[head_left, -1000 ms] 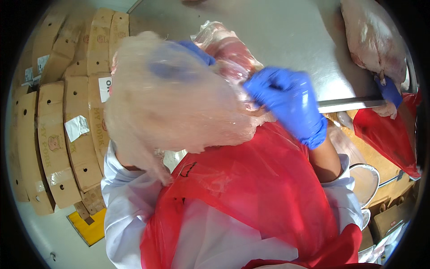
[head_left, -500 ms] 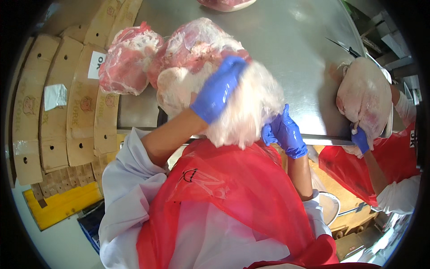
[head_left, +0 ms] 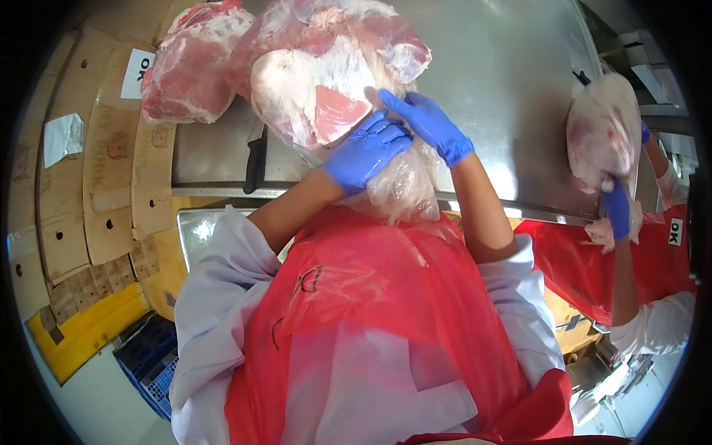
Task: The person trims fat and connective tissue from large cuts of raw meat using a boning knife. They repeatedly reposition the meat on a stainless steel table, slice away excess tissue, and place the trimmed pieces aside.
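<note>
In front of me on the steel table lies a large cut of raw meat (head_left: 308,89), pink with pale fat. A crumpled clear plastic bag (head_left: 404,189) lies against its near right side and hangs over the table edge. My left hand (head_left: 368,153), in a blue glove, lies flat on the bag beside the meat's near edge, fingers extended. My right hand (head_left: 432,127), also blue-gloved, rests across the upper part of the bag with its fingers stretched toward the meat. A second meat cut (head_left: 194,70) touches the first on the left.
A black-handled knife (head_left: 255,165) lies left of the meat at the edge of the steel table (head_left: 512,96). Cardboard boxes (head_left: 107,148) stand along the left. A blue crate (head_left: 152,363) is low at left. At right, a co-worker's gloved hands hold another meat piece (head_left: 604,133).
The bag has come down off the meat, baring its pink and white surface. My right hand moved up and my left hand came down onto the bag. The co-worker's meat piece was lifted and tilted.
</note>
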`<state>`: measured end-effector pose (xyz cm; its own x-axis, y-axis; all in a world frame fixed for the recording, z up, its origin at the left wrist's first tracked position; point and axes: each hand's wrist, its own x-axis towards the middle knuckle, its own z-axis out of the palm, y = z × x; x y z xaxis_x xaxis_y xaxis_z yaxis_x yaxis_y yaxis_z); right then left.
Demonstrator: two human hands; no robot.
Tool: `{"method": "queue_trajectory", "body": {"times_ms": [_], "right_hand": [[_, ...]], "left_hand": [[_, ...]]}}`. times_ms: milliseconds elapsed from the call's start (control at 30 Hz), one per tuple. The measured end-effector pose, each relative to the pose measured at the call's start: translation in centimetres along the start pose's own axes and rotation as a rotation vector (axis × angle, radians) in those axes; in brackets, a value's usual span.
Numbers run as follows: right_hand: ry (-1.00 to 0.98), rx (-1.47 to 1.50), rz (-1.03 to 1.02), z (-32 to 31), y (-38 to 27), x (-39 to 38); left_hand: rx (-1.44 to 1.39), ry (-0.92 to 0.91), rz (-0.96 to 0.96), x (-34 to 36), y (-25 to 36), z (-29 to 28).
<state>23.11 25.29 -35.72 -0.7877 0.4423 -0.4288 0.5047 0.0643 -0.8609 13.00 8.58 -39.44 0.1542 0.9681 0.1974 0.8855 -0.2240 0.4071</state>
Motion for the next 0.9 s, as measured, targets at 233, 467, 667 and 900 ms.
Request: {"method": "queue_trajectory", "body": {"times_ms": [233,467,667,900], "right_hand": [[0.064,-0.093,0.05,2.4,1.1,1.6],[0.211,0.119,-0.354,3.1,5.7,2.4],[0.436,-0.448,-0.315,6.1,4.8,1.3],[0.363,-0.58,-0.365,6.0,2.7,-1.1]], "left_hand": [[-0.277,0.036,-0.068,-1.1,2.2,-3.5],[-0.251,0.544,-0.447,-6.7,2.2,-13.2],[0.191,0.615,-1.078,-19.7,-6.2,-7.2],[0.226,0.157,-1.278,-22.7,-7.4,-1.0]]}}
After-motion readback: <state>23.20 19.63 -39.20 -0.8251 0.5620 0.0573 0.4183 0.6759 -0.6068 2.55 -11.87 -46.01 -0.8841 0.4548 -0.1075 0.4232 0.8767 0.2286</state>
